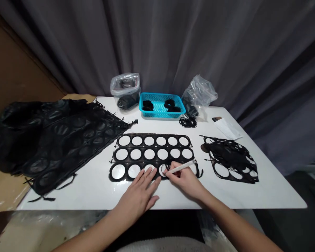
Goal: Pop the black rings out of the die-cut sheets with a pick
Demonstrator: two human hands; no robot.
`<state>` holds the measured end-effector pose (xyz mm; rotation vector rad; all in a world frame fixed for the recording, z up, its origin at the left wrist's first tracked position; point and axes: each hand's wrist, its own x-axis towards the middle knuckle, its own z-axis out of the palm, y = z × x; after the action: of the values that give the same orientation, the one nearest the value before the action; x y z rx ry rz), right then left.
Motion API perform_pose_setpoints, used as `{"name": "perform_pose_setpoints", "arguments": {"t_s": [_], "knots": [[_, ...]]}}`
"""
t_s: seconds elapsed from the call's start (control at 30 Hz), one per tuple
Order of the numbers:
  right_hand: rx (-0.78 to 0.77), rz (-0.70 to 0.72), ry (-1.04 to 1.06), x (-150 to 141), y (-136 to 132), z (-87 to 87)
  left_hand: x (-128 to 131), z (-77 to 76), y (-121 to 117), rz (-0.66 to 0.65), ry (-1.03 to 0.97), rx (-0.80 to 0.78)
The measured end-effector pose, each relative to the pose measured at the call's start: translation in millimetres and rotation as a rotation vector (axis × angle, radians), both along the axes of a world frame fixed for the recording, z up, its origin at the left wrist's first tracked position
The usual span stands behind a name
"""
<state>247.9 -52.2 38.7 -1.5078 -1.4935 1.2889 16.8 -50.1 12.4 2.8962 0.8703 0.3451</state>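
Head cam's showing the left hand (138, 191) resting spread fingers (149, 178) on the sheet (155, 161) on the bench (94, 196), probably steadying it, while the right hand (187, 182)'s gripping a tool (182, 166) low, likely for control.

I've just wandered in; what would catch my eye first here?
Probably the bright blue basket at the back of the white table. Then the black sheet with round holes in the middle, its near edge under the left hand, while the right hand holds a white pen-like tool over it.
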Motion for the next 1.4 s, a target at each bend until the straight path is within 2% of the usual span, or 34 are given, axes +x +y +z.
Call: {"name": "perform_pose_setpoints", "arguments": {"t_s": [0.1,0.33,0.43,0.53,0.6,0.67,0.8,0.83,0.9,1.0,1.13,1.23,1.4], "knots": [[0.058,0.0,-0.125,-5.6,-8.3,-3.7,0.7,-3.5,-2.9,0.025,-0.002,0.002],[0.197,-0.005,-0.246,-9.1,-11.0,-10.6,1.0,-4.4,-4.1,0.034,-0.044,-0.047],[0.346,0.056,-0.333,-11.1,-17.5,-16.1,0.9,-6.1,-4.2,0.037,-0.056,-0.043],[0.55,0.204,-0.474,-13.6,-23.3,-21.1,0.1,-8.6,-4.0,0.038,-0.071,-0.033],[0.635,0.278,-0.59,-10.4,-17.9,-20.6,-0.5,-9.9,-4.0,0.035,-0.074,-0.022],[0.659,0.22,-0.697,1.3,-0.6,-15.5,-0.5,-10.5,-4.0,0.033,-0.071,-0.016],[0.659,-0.217,-0.854,40.5,54.2,1.3,0.0,-8.9,-4.6,0.036,-0.058,-0.024],[0.648,-0.294,-0.849,47.6,65.8,4.7,-0.3,-7.8,-5.1,0.034,-0.059,-0.029],[0.579,-0.339,-0.751,51.6,79.7,9.1,-2.7,-4.9,-7.1,0.024,-0.068,-0.037],[0.38,-0.204,-0.484,30.8,74.3,9.7,-10.6,-0.8,-13.1,0.053,-0.084,-0.017],[0.186,0.032,-0.25,-16.8,40.1,6.5,-23.1,-1.7,-22.6,0.194,-0.093,0.029],[0.154,0.14,-0.197,-39.6,18.8,3.6,-27.3,-6.1,-26.2,0.194,-0.077,0.038],[0.203,0.152,-0.215,-48.2,7.1,-2.0,-26.1,-9.5,-26.8,0.184,-0.073,0.05]]}}
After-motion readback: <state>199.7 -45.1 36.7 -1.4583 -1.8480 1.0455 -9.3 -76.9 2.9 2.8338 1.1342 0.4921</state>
